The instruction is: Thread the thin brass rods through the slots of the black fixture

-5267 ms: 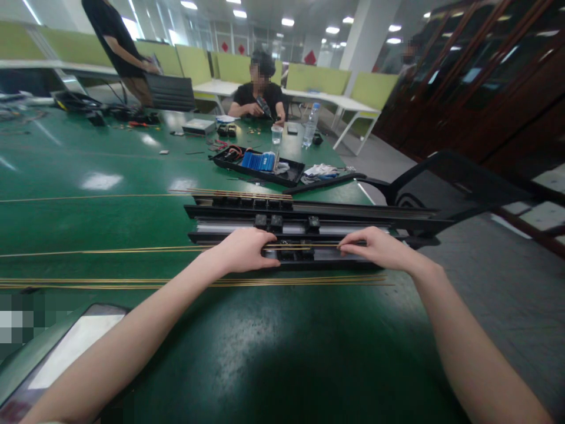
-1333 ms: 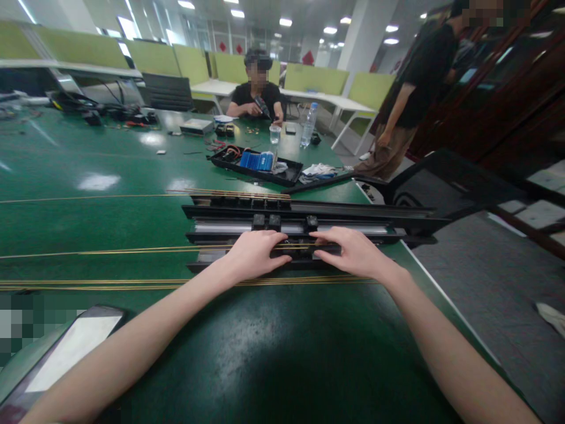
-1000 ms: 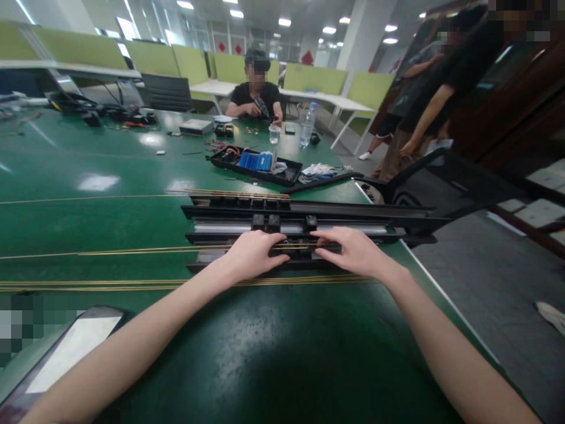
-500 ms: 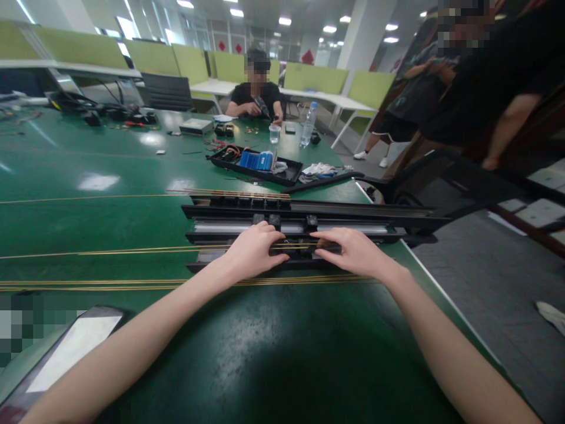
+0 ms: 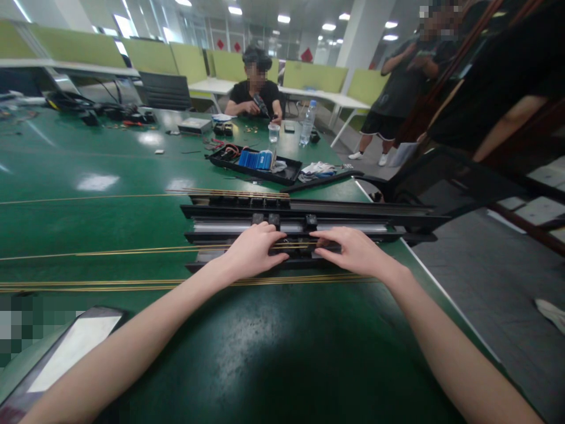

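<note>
A black channel rail [image 5: 207, 257] lies crosswise before me on the green table, with thin brass-coloured rods [image 5: 145, 250] running along it. My left hand [image 5: 251, 250] is over this rail, its thumb and forefinger apart on either side of the rods. Facing it from the right, my right hand [image 5: 353, 250] has its thumb and forefinger apart too, with other fingers bent inward. Dark block [image 5: 305, 246] sits in the channel between the hands. Whether any fingers press on it is unclear. Just beyond stands another rail with a pale strip [image 5: 220, 227] and small black blocks [image 5: 311, 222].
More rods [image 5: 132, 286] lie on the near side. Behind the rails are a black tray [image 5: 220, 158] with a blue part [image 5: 256, 159], a cloth [image 5: 318, 171], a cup [image 5: 273, 133] and a bottle [image 5: 308, 123]. A seated person [image 5: 253, 94] holds a drill; two others stand right.
My hands and the rails stay nearly in place. The standing people at the right have shifted, and a pale sheet now shows near them.
</note>
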The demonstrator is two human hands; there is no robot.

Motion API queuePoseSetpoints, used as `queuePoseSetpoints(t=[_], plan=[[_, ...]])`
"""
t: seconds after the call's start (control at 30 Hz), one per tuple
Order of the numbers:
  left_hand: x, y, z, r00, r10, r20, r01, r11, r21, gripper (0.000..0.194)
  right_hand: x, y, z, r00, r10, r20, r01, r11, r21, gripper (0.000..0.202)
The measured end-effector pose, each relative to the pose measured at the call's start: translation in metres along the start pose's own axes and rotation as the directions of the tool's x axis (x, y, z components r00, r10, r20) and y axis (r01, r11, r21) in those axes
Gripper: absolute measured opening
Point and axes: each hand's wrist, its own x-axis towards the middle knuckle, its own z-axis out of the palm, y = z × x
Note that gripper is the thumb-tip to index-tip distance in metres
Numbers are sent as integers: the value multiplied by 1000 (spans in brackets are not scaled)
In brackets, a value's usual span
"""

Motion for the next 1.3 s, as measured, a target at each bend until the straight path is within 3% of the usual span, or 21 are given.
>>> queuePoseSetpoints(t=[0.27, 0.53, 1.3], plan=[[-1, 5, 5, 998, 61, -1, -60, 990, 130, 52, 1, 0, -1, 1000, -2, -7, 2, 1000, -7, 39], [0, 3, 2, 999, 46, 4, -47, 994, 96, 44, 0, 2, 0, 1000, -7, -22, 7, 1000, -1, 38], [0, -5, -10, 998, 58, 39, -60, 997, 46, 45, -1, 5, 0, 999, -4, -36, 4, 1000, -1, 38]])
